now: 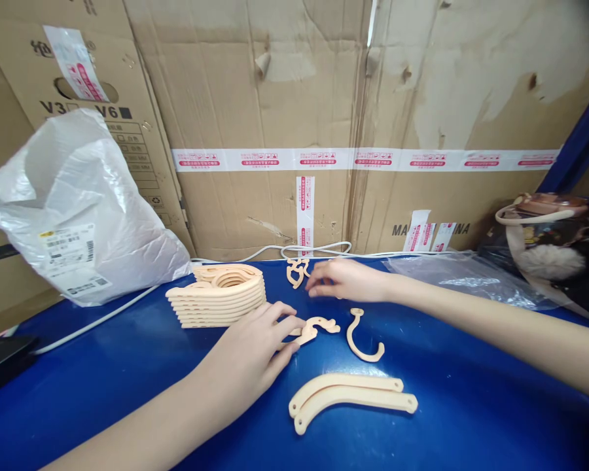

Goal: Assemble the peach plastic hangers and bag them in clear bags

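Observation:
My left hand [262, 347] is closed, thumb and fingers pinching a small curved cream plastic piece [308, 333] low over the blue table. Further back, my right hand [341, 280] reaches in from the right with its fingers apart and slightly curled, beside a few small cream plastic connectors [296, 271]. Its palm side is hidden. Between the hands and to the right lies a loose cream hook [366, 343]. Nearer to me, two curved cream arms [353, 399] with holes at their ends lie side by side. A neat stack of cream plastic hangers [218, 304] sits left of my left hand.
A white plastic bag [73, 203] with a label stands at the left. Cardboard [255, 216] walls the back of the blue table [142, 366], with a white cable [269, 248] along it. Clear plastic film [471, 281] and a dark bag [559, 255] lie at the right.

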A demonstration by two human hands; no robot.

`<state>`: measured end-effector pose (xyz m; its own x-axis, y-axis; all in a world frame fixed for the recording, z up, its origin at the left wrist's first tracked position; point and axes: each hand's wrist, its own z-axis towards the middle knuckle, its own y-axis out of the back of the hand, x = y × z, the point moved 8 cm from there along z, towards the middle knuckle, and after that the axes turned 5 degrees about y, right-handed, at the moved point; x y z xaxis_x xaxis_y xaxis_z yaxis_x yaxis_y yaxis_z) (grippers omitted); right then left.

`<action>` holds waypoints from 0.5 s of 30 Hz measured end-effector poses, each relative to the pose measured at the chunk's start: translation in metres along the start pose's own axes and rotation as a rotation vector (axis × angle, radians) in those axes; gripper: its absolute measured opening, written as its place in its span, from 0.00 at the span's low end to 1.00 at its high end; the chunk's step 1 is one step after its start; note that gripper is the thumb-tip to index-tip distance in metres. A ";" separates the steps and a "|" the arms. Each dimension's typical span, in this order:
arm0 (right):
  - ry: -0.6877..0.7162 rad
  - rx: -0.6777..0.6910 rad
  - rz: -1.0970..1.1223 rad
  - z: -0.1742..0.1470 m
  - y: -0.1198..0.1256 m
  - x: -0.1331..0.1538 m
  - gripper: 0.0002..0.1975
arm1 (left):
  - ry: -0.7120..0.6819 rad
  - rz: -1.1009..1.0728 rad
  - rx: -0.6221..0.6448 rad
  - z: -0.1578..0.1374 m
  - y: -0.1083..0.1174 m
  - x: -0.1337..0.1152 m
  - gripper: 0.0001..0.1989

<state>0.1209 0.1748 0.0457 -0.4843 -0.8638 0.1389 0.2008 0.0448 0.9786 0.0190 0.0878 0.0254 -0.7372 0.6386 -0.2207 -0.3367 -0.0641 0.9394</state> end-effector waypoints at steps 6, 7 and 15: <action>0.067 0.029 -0.320 0.061 0.003 -0.037 0.20 | 0.032 0.096 0.070 0.002 -0.012 -0.002 0.14; 0.096 0.067 -0.354 0.070 -0.003 -0.039 0.19 | 0.033 0.108 0.082 0.002 -0.012 -0.003 0.14; 0.128 0.175 -0.551 0.101 -0.021 -0.043 0.14 | 0.038 0.061 0.084 0.002 -0.010 0.001 0.15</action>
<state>0.0519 0.2615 0.0347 -0.3687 -0.8361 -0.4061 -0.2004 -0.3551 0.9131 0.0231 0.0902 0.0161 -0.7773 0.6057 -0.1703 -0.2411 -0.0367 0.9698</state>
